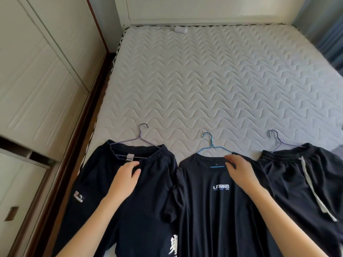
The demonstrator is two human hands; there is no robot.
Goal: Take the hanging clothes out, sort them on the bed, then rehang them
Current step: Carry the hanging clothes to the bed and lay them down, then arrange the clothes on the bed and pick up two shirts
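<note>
Three dark garments lie side by side on the near part of the bed (204, 80). At the left are dark shorts (152, 197) on a purple hanger (137, 139). A dark T-shirt (213, 216) with a white chest logo lies in the middle on a blue hanger (211, 145). Dark shorts with a grey drawstring (289, 184) on another purple hanger (278, 142) lie at the right. My left hand (124, 180) pinches the fabric of the left shorts just below the waistband. My right hand (239, 173) grips the T-shirt's collar at its right side.
A white wardrobe (37, 80) stands along the left of the bed, with a dark wooden strip between them. The white headboard (204, 10) is at the far end. A grey-blue curtain (328, 34) hangs at the right. A small white tag (181, 30) lies near the headboard.
</note>
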